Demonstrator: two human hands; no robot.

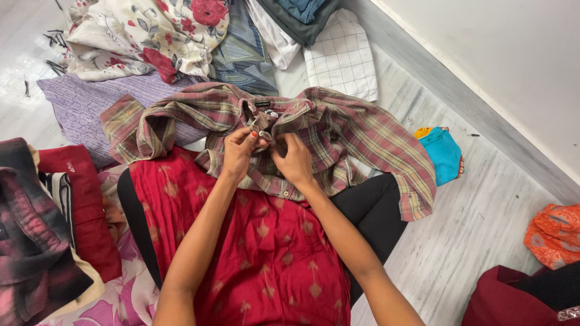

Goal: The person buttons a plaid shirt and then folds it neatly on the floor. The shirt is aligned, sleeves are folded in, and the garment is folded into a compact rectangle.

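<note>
Nearest the camera is the person's own lap, covered by a red patterned tunic (266, 253) over black trousers (377, 208), seated on a pale floor (459, 241). At far left lies a stack of folded dark red cloths (54, 211). Above it, a lilac cloth (84, 105) and a white floral cloth with red flowers (145, 36) are spread out.

In the middle, one plaid shirt (356, 130) lies opened across the knees, collar away from the person, both sleeves flung outward. The left hand (240, 151) pinches the shirt's front edge just below the collar, fingers closed on the cloth; the right hand (294, 158) grips the facing edge beside it, also closed. Judging by this, buttoning sits at the top button, and the placket below looks open, so most remains.

Further right: one white checked cloth (341, 57), one turquoise bundle (444, 154), one orange patterned bundle (553, 232)
</note>
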